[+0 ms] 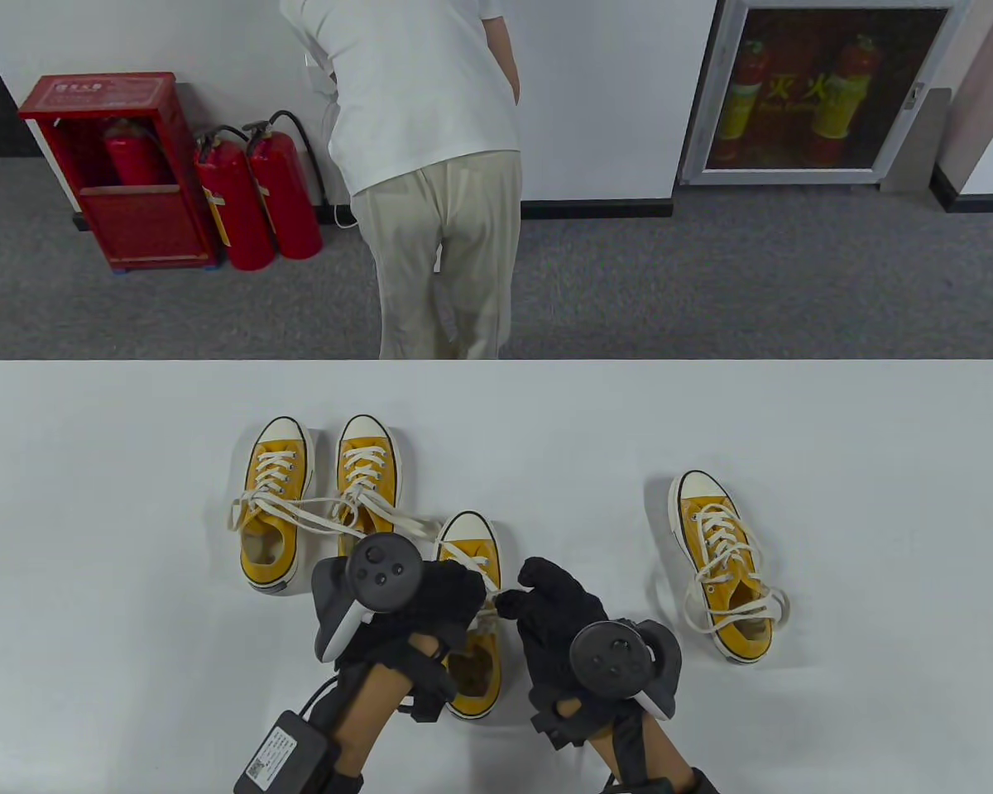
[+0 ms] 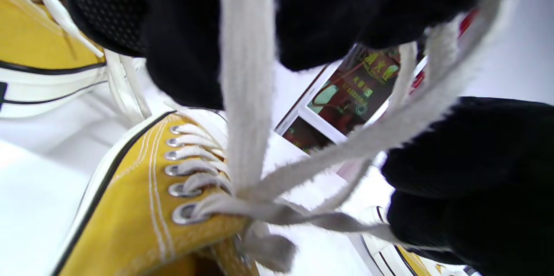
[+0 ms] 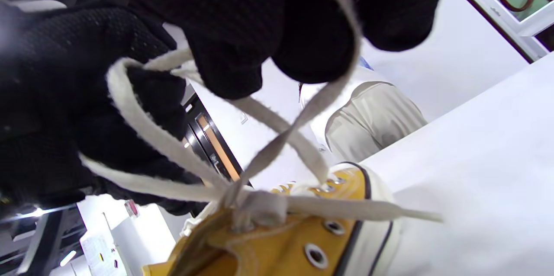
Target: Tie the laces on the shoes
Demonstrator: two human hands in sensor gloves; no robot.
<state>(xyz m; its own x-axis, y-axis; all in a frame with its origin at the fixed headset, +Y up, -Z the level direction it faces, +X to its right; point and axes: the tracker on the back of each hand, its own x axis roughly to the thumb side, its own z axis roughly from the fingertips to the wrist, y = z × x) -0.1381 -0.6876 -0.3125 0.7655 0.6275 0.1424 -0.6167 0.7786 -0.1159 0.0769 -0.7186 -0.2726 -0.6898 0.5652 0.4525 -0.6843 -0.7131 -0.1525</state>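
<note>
A yellow canvas sneaker (image 1: pixel 473 662) with white laces (image 1: pixel 491 597) stands on the white table between my hands, toe pointing away. My left hand (image 1: pixel 430 595) and right hand (image 1: pixel 546 600) both hold its laces above the tongue. In the left wrist view a wide lace (image 2: pixel 244 94) runs up from the crossing at the top eyelets into my left fingers (image 2: pixel 190 51). In the right wrist view my right fingers (image 3: pixel 311 38) pinch a lace loop (image 3: pixel 337 72), and my left hand (image 3: pixel 78 107) holds another loop (image 3: pixel 143 124). The sneaker (image 3: pixel 285 241) lies just below.
Two more yellow sneakers (image 1: pixel 277 504) (image 1: pixel 366 480) stand side by side at the left with loose laces trailing between them. A fourth yellow sneaker (image 1: pixel 724 566) stands at the right with a tied bow. A person in white (image 1: pixel 426 165) stands beyond the table's far edge.
</note>
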